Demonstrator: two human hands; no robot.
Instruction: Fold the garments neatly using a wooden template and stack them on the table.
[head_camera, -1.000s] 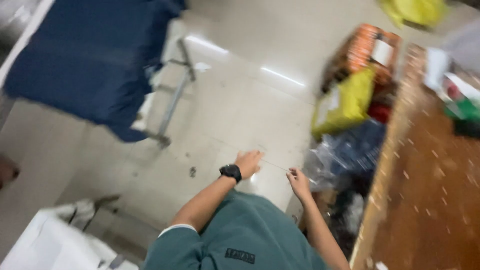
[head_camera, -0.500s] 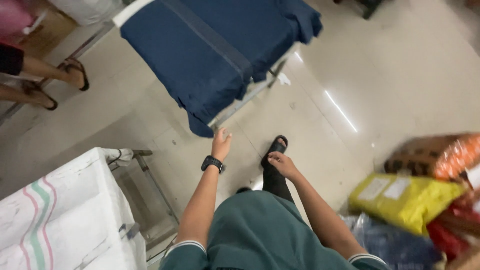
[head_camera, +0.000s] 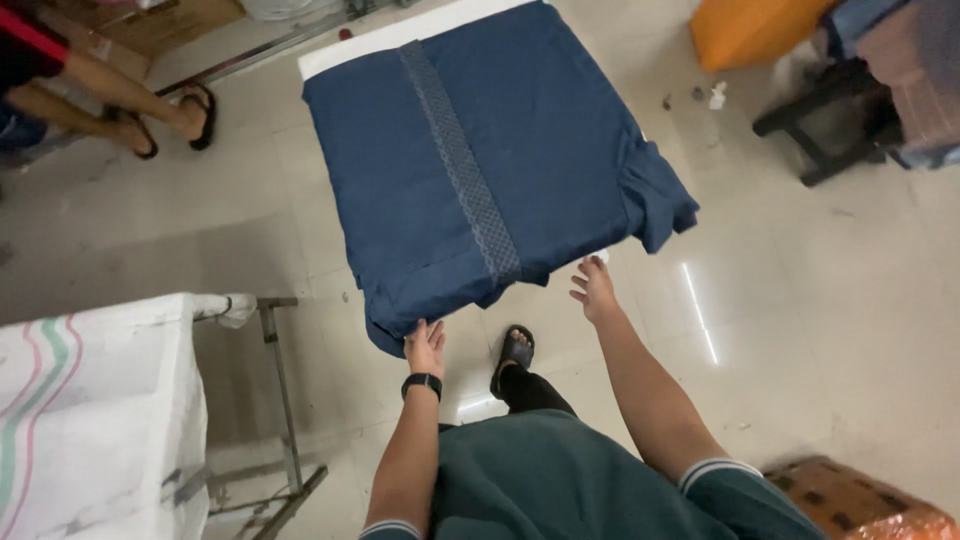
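A white sack (head_camera: 90, 400) on a metal stand (head_camera: 280, 400) sits far left. The left hand (head_camera: 425, 348) touches the hanging near edge of the navy cloth (head_camera: 470, 160) draped over the table (head_camera: 400, 35), fingers together on it. The right hand (head_camera: 595, 290) hovers just beside the cloth, fingers apart, holding nothing.

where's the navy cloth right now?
Head view, upper centre: the navy cloth lies spread over a white-edged table, its near edge hanging down. The left hand touches its near-left corner; the right hand is just below the near edge.
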